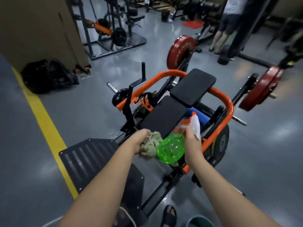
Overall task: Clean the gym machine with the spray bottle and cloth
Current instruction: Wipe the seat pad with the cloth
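Observation:
The gym machine stands before me, with an orange tube frame (pixel 228 105) and two black pads: a lower pad (pixel 164 116) and an upper pad (pixel 193 86). My left hand (pixel 142 140) grips a crumpled beige cloth (pixel 151 146) just in front of the lower pad's near edge. My right hand (pixel 191 138) holds a green translucent spray bottle (pixel 170 149) by its neck. The bottle lies tilted, its white and orange spray head (pixel 195 123) pointing up and away toward the pads.
A black ribbed footplate (pixel 86 158) lies low on the left beside a yellow floor line (pixel 44 115). Red weight plates (pixel 180 51) hang on the machine's bars. Black bags (pixel 49 76) sit by the wall. A person (pixel 227 25) stands far right. A teal bucket (pixel 200 222) is at my feet.

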`<state>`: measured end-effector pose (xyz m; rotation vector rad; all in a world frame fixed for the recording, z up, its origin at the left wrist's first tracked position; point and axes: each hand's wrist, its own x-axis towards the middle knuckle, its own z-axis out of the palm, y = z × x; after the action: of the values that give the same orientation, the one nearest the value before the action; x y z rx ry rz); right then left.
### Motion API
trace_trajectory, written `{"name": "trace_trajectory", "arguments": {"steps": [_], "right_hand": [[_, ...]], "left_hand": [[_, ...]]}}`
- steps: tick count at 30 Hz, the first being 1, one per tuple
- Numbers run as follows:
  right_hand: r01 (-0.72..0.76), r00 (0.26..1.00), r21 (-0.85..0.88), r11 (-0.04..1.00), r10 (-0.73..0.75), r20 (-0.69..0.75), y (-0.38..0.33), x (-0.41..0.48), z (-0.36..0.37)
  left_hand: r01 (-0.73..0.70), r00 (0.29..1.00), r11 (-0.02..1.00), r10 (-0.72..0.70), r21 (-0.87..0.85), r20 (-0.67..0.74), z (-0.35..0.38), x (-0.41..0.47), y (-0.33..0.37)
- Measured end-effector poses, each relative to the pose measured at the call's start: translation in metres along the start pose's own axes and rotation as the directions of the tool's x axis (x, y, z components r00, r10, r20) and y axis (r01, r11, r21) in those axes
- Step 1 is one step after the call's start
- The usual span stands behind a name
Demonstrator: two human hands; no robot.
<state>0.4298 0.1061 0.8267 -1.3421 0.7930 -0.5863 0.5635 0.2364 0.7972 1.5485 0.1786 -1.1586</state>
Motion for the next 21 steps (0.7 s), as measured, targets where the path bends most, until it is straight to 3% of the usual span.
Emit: {"name": "trace_trajectory", "arguments": {"steps": [4,10,15,21], "right_hand": [[-0.083,0.994,-0.063,0.995,0.079,-0.069,0.006,0.055,-0.051],[-0.222,0.974,-0.247,0.943,0.227,-0.009,0.037,0.140,-0.072],[-0.335,0.939,-0.352,0.874,0.341,-0.047,0.053,0.180,-0.036],[-0.340,0.915,-0.508,0.792,0.404,0.018,0.072,0.226,-0.003]], "left_hand": [[-0.100,0.986,0.979,0.074,-0.177,-0.147,0.017,0.041,0.054],[-0.079,0.981,0.965,0.031,-0.250,-0.190,0.025,0.104,0.093],[-0.074,0.929,0.993,0.036,-0.089,-0.370,-0.003,0.145,0.107],[-0.046,0.895,0.998,0.058,0.039,-0.442,-0.038,0.186,0.148]]}}
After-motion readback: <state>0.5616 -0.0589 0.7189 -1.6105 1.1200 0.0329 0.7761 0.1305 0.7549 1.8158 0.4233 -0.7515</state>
